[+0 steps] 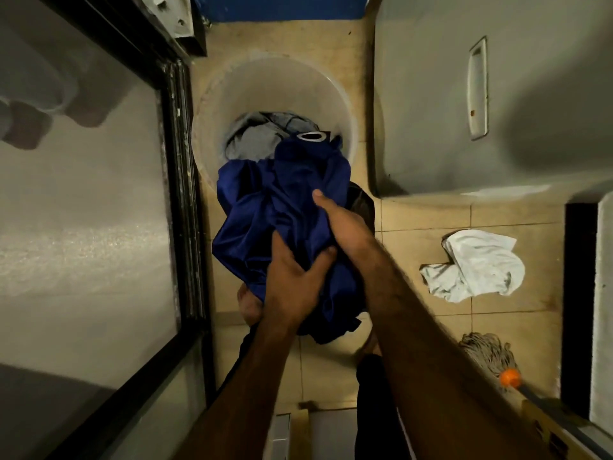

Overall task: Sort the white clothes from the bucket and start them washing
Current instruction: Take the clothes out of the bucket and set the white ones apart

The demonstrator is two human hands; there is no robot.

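Head view: you look straight down at the bucket (212,104) on tiled floor (414,210).
Left hand (292,280): clutches the blue garment (265,207) low down.
Right hand (341,224): grips its upper folds, likely lifting it clear as non-white.
Bucket contents: grey clothes (252,141) inside.
White cloth (477,263): apart on the tiles near a mop (487,353), seemingly your sorted pile.

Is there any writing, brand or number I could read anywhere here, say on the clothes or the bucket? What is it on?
No text can be read in this picture.
The white oval patch at the neck of the blue garment: too blurred to tell whether it bears lettering.
On the bucket, the white cloth on the floor and the mop, no lettering shows.
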